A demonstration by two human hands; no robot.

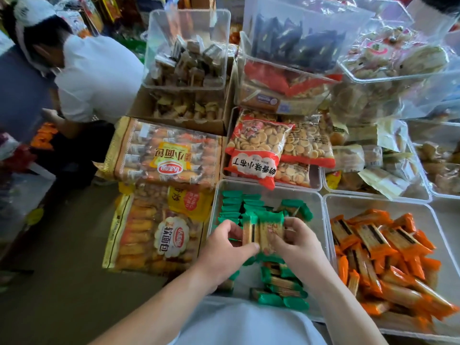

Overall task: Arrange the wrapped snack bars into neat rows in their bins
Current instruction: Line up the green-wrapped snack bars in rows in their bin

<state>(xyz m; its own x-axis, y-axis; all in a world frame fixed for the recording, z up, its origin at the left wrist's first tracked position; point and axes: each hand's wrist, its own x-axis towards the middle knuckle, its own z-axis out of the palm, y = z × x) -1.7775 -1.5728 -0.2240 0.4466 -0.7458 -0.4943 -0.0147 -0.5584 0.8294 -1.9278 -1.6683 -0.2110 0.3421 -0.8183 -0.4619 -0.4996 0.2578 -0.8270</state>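
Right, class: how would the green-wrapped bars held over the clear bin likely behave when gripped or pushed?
Probably stiff: the green-wrapped bars look straight between the left hand and right hand. Likely light, since finger pinches alone hold a few. Their glossy wrappers may slip, so a pushed row in the clear bin could skew.

Body entry. We note a plain white fabric shirt front (244, 327) at the lower edge of the view, faintly blue-grey in its shadowed folds. We see both arms uncovered: the left forearm (159, 312) and right forearm (348, 307) are bare along their visible length, as are the left hand (225, 247) and right hand (296, 241).
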